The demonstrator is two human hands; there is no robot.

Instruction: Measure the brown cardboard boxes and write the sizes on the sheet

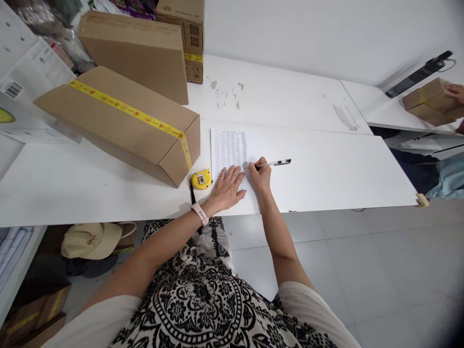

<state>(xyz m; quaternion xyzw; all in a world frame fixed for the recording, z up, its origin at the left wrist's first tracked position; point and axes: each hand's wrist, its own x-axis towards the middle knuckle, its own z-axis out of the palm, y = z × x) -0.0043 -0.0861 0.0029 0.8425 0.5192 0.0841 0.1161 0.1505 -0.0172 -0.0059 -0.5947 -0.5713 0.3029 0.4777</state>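
A printed sheet of paper point(227, 145) with columns of small text lies on the white table in front of me. My left hand point(228, 188) rests flat across its lower part, fingers spread. At the sheet's right side, my right hand point(260, 175) grips a pen point(279, 163) with a clear barrel and black end. The pen slants up to the right, and its tip is hidden by my fingers. Just left of the paper sits a yellow tape measure point(201, 179) with a black strap, close to my left wrist.
A large taped cardboard box point(134, 125) stands left on the table point(326, 169), with another box point(137, 53) behind it. At far right, another person's hand point(455, 93) touches a small carton point(426, 101) beside a long black device point(416, 75). A cap point(92, 240) lies below the table.
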